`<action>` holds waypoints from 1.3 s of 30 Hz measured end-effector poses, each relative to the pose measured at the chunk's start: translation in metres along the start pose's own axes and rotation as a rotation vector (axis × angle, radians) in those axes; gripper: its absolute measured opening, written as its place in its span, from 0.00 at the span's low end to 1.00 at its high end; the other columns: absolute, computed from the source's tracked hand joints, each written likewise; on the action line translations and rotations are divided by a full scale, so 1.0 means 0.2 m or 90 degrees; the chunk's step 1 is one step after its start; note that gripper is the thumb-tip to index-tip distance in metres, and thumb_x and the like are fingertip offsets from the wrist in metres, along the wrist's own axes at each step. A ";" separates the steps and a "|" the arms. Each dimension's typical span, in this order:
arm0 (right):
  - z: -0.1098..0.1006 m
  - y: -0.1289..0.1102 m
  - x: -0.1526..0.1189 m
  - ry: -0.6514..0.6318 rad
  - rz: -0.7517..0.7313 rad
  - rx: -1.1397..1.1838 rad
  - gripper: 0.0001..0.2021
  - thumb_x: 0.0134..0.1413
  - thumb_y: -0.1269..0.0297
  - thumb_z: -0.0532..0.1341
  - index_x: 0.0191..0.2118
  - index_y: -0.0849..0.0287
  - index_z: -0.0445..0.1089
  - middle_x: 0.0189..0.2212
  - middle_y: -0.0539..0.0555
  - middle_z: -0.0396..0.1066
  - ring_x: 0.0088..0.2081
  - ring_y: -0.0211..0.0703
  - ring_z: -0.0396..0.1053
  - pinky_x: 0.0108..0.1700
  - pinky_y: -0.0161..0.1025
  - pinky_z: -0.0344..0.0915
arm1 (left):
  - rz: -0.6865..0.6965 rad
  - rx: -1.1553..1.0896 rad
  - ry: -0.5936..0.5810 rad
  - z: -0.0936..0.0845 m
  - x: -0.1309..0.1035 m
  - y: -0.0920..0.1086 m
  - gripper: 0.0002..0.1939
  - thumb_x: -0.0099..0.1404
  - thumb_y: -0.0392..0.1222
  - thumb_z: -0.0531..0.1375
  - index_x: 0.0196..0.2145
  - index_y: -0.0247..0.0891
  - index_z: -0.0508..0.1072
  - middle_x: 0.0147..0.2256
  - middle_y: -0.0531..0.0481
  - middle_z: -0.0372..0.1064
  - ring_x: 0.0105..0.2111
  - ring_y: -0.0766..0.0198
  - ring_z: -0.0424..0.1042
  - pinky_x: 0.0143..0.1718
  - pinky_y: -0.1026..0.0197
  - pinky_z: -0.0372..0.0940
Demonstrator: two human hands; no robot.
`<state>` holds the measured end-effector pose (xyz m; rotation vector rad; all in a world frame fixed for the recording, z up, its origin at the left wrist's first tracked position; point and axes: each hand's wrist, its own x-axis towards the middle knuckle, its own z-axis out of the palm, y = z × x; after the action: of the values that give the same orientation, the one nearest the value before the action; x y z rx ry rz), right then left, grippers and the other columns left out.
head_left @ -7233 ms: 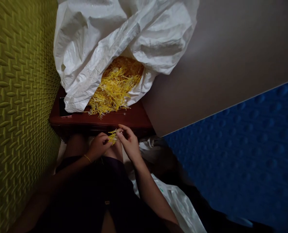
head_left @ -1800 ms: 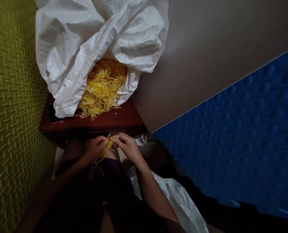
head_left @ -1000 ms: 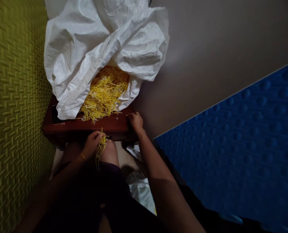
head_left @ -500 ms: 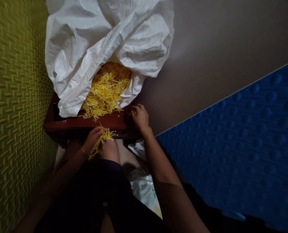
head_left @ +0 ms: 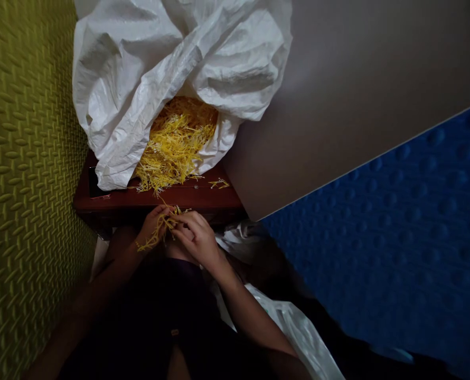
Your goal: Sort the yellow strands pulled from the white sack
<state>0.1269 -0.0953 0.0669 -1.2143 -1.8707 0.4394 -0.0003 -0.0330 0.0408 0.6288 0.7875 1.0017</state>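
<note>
My left hand (head_left: 152, 222) is closed on a small bunch of thin yellow branching strands (head_left: 150, 244) with pale tips, held above my lap. From the right, my right hand (head_left: 198, 240) reaches into the same bunch, thumb and fingers pinched at its edge. Exactly which strand it grips is too small to make out. Just beyond both hands, a large pile of yellow strands (head_left: 175, 148) spills from the mouth of a white woven sack (head_left: 140, 95). A few loose strands (head_left: 219, 183) lie apart from the pile, on the dark red surface (head_left: 171, 199).
A dark phone-like object (head_left: 96, 184) lies partly under the sack's left edge. A yellow-green textured wall (head_left: 29, 184) rises on the left. On the right are a grey-brown panel (head_left: 338, 105) and a blue studded surface (head_left: 377, 237). A white plastic bag (head_left: 294, 327) sits low right.
My right hand has moved from the red surface down and left to the bunch in my left hand. Loose strands now lie where it was. My left hand has hardly moved.
</note>
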 end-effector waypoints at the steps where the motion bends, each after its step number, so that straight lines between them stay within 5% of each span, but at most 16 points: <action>1: 0.01 0.00 0.00 -0.009 -0.003 -0.015 0.12 0.52 0.62 0.59 0.45 0.53 0.66 0.38 0.55 0.68 0.42 0.46 0.64 0.45 0.43 0.60 | 0.007 0.013 0.011 0.00 0.00 0.00 0.11 0.50 0.42 0.63 0.28 0.34 0.67 0.24 0.55 0.65 0.21 0.74 0.64 0.25 0.68 0.59; 6: 0.05 0.01 0.01 0.026 0.069 0.030 0.07 0.53 0.62 0.57 0.38 0.55 0.69 0.35 0.55 0.69 0.39 0.46 0.65 0.43 0.43 0.61 | 0.060 0.057 0.030 -0.01 -0.02 -0.03 0.15 0.48 0.45 0.64 0.30 0.34 0.67 0.27 0.54 0.68 0.25 0.72 0.66 0.28 0.68 0.61; 13: 0.04 0.10 0.03 0.115 0.318 0.430 0.11 0.46 0.56 0.61 0.33 0.57 0.72 0.25 0.50 0.70 0.26 0.38 0.65 0.30 0.35 0.62 | 0.083 0.200 -0.011 -0.04 -0.05 -0.03 0.16 0.48 0.42 0.64 0.35 0.34 0.70 0.30 0.51 0.70 0.27 0.71 0.67 0.29 0.67 0.59; 16: 0.03 0.11 0.05 0.088 0.385 0.527 0.15 0.46 0.53 0.61 0.34 0.59 0.73 0.21 0.50 0.69 0.22 0.35 0.63 0.27 0.35 0.62 | 0.089 0.199 -0.040 -0.03 -0.06 -0.03 0.17 0.47 0.42 0.65 0.35 0.34 0.71 0.30 0.51 0.71 0.30 0.69 0.67 0.34 0.65 0.60; 23: 0.02 0.15 0.05 0.054 0.438 0.583 0.17 0.42 0.55 0.64 0.39 0.58 0.71 0.25 0.50 0.70 0.23 0.33 0.63 0.27 0.33 0.63 | 0.106 0.219 0.000 -0.02 -0.06 -0.04 0.12 0.49 0.45 0.63 0.27 0.33 0.69 0.22 0.56 0.63 0.22 0.73 0.59 0.26 0.68 0.56; 26: 0.01 0.17 0.05 0.101 0.399 0.498 0.14 0.46 0.55 0.61 0.37 0.58 0.70 0.27 0.50 0.70 0.26 0.35 0.64 0.30 0.34 0.63 | 0.094 0.210 0.006 -0.03 -0.06 -0.05 0.11 0.49 0.45 0.62 0.27 0.34 0.69 0.21 0.56 0.62 0.21 0.74 0.59 0.24 0.68 0.54; 31: 0.00 0.09 0.02 0.289 0.169 0.124 0.07 0.53 0.61 0.56 0.30 0.57 0.67 0.31 0.52 0.66 0.37 0.41 0.64 0.43 0.40 0.62 | 0.129 0.205 0.028 -0.02 -0.07 -0.03 0.09 0.50 0.42 0.62 0.26 0.34 0.69 0.21 0.56 0.62 0.21 0.74 0.60 0.25 0.68 0.56; 35: -0.01 0.03 0.01 0.206 0.059 0.014 0.09 0.49 0.63 0.61 0.39 0.56 0.67 0.37 0.55 0.66 0.42 0.44 0.64 0.45 0.43 0.61 | 0.142 0.219 0.027 -0.01 -0.08 -0.02 0.09 0.49 0.43 0.62 0.26 0.34 0.70 0.22 0.55 0.64 0.21 0.73 0.60 0.26 0.67 0.58; 39: 0.01 0.03 0.03 0.182 0.055 0.022 0.07 0.53 0.64 0.58 0.39 0.55 0.68 0.35 0.54 0.69 0.40 0.44 0.66 0.43 0.42 0.62 | 0.133 0.235 -0.003 0.00 -0.10 -0.03 0.09 0.50 0.43 0.61 0.24 0.33 0.71 0.21 0.55 0.64 0.22 0.71 0.61 0.28 0.65 0.59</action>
<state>0.1289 -0.0875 0.0640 -1.2670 -1.5665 0.3251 -0.0045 -0.0529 0.0419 1.0477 0.9255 1.0516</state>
